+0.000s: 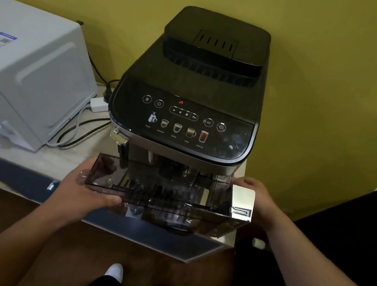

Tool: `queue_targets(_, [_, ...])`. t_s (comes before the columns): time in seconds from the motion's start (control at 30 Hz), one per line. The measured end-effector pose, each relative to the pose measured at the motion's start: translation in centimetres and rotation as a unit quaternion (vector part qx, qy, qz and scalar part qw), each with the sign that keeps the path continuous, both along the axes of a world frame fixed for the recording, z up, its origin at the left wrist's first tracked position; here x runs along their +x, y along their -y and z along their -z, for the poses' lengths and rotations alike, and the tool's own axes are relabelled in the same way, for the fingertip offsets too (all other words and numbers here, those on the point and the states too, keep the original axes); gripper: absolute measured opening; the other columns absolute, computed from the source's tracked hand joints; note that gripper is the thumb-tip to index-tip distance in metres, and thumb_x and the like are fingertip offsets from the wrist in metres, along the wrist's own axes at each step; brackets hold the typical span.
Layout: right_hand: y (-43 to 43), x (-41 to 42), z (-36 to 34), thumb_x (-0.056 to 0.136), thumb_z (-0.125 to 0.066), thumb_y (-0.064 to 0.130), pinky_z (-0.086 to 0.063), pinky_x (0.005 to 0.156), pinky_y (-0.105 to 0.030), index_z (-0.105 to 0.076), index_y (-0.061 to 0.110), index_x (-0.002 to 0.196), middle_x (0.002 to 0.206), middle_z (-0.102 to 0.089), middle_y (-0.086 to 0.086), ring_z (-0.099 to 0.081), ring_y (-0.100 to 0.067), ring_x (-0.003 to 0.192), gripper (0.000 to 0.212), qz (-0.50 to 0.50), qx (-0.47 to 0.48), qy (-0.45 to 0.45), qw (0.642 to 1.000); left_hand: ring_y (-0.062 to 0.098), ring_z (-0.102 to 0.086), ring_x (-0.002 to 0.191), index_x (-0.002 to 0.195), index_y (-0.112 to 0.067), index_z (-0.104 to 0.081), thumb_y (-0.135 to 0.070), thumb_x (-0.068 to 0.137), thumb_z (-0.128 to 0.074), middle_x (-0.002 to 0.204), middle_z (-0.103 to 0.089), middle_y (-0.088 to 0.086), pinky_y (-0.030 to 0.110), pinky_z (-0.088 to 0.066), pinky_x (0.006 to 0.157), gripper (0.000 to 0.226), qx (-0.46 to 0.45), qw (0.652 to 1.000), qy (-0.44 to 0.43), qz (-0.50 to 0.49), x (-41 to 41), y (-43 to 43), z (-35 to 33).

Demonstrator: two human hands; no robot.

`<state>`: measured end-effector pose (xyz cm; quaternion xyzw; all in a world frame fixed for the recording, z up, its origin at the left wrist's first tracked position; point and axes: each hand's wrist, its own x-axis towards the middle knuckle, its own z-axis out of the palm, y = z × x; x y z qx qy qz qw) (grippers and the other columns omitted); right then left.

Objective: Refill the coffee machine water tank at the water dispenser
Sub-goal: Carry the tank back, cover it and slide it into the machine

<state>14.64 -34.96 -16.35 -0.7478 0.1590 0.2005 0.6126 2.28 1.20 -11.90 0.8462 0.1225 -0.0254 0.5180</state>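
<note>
I hold the tank [162, 188] level just in front of the machine [192, 81], my left hand [84, 190] gripping its clear end and my right hand [257, 196] its chrome end, fingers [244, 181] curled round both, likely to keep it balanced for carrying.
</note>
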Motion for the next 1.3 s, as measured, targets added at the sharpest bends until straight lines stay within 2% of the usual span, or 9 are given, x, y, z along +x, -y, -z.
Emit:
queue_targets(0.13, [-1.3, 3.4, 2.7, 0.091, -0.062, 0.008, -0.045, 0.062, -0.028, -0.070, -0.001, 0.088, 0.078, -0.064, -0.011, -0.058, -0.021, 0.067, 0.013, -0.156, -0.263, -0.022, 0.952, -0.005, -0.063, 0.099, 0.106, -0.036, -0.059, 0.000, 0.061, -0.088, 0.102, -0.069, -0.013, 0.014, -0.044, 0.077, 0.065, -0.003, 1.000, 0.004, 0.000, -0.1, 0.0, 0.0])
queue_targets(0.33, [-1.5, 4.2, 3.9, 0.090, -0.059, 0.016, -0.049, 0.063, -0.030, -0.066, 0.013, 0.073, 0.073, -0.064, -0.006, -0.063, -0.025, 0.073, 0.019, -0.190, -0.365, -0.019, 0.911, -0.023, -0.056, 0.092, 0.105, -0.040, -0.055, -0.005, 0.064, -0.087, 0.101, -0.060, -0.041, 0.008, -0.042, 0.071, 0.063, 0.011, 1.000, 0.006, 0.011, -0.2, 0.4, -0.8])
queue_targets(0.43, [-1.6, 3.8, 4.0, 0.092, -0.057, 0.013, -0.044, 0.065, -0.027, -0.061, 0.017, 0.071, 0.071, -0.059, -0.003, -0.060, -0.024, 0.073, 0.022, -0.201, -0.378, -0.014, 0.904, -0.021, -0.055, 0.093, 0.106, -0.041, -0.054, -0.007, 0.063, -0.088, 0.102, -0.059, -0.040, 0.011, -0.040, 0.072, 0.064, 0.023, 1.000, 0.004, 0.009, -0.3, 0.3, -0.6])
queue_targets(0.57, [-1.7, 3.7, 4.3, 0.092, -0.055, 0.008, -0.041, 0.063, -0.027, -0.062, 0.011, 0.075, 0.065, -0.052, -0.001, -0.055, -0.023, 0.069, 0.019, -0.155, -0.381, -0.014, 0.911, -0.002, -0.059, 0.099, 0.115, -0.030, -0.057, -0.005, 0.063, -0.087, 0.107, -0.065, -0.013, 0.013, -0.042, 0.074, 0.065, 0.018, 1.000, -0.016, 0.007, -0.1, 0.2, -0.4])
queue_targets(0.67, [-1.5, 3.6, 3.7, 0.090, -0.057, 0.010, -0.035, 0.049, -0.023, -0.059, 0.008, 0.068, 0.068, -0.053, -0.006, -0.048, -0.016, 0.057, 0.022, -0.128, -0.389, -0.014, 0.912, -0.011, -0.060, 0.094, 0.117, -0.027, -0.057, -0.004, 0.064, -0.087, 0.109, -0.064, -0.010, 0.012, -0.043, 0.071, 0.065, 0.021, 0.999, -0.016, 0.021, -0.1, 0.2, -0.4])
queue_targets(0.77, [-0.5, 3.7, 2.9, 0.083, -0.067, 0.017, -0.030, 0.043, -0.021, -0.059, 0.012, 0.064, 0.060, -0.055, -0.003, -0.049, -0.012, 0.054, 0.022, -0.088, -0.384, 0.017, 0.919, -0.003, -0.060, 0.098, 0.118, -0.027, -0.056, -0.006, 0.065, -0.087, 0.110, -0.063, -0.012, 0.012, -0.042, 0.073, 0.065, 0.025, 0.999, -0.016, 0.018, -0.1, 0.1, -0.4])
queue_targets(0.97, [2.3, 3.4, 0.2, 0.078, -0.071, 0.019, -0.046, 0.056, -0.028, -0.066, 0.013, 0.065, 0.068, -0.068, -0.005, -0.065, -0.026, 0.069, 0.015, -0.002, -0.360, 0.147, 0.921, -0.020, -0.058, 0.089, 0.103, -0.037, -0.055, 0.001, 0.063, -0.086, 0.097, -0.068, -0.016, 0.005, -0.047, 0.063, 0.063, 0.029, 0.999, 0.005, 0.013, 0.0, 0.4, -0.6])
queue_targets(1.17, [4.8, 1.8, -5.5, 0.082, -0.076, 0.012, -0.056, 0.072, -0.037, -0.070, 0.010, 0.079, 0.083, -0.070, -0.007, -0.066, -0.025, 0.078, 0.007, 0.010, -0.319, 0.211, 0.924, 0.006, -0.061, 0.104, 0.116, -0.030, -0.059, -0.017, 0.057, -0.093, 0.109, -0.067, -0.008, 0.019, -0.045, 0.078, 0.069, 0.018, 0.999, -0.001, 0.032, 0.1, -0.6, -0.1])
queue_targets(1.3, [6.3, 0.0, -9.9, 0.082, -0.074, 0.016, -0.059, 0.063, -0.040, -0.072, 0.012, 0.078, 0.077, -0.069, -0.006, -0.065, -0.025, 0.068, 0.007, -0.020, -0.391, 0.212, 0.895, 0.008, -0.059, 0.107, 0.120, -0.026, -0.058, -0.008, 0.062, -0.090, 0.114, -0.065, -0.006, 0.020, -0.044, 0.079, 0.068, 0.001, 0.999, 0.001, 0.034, 0.3, -0.7, 0.1])
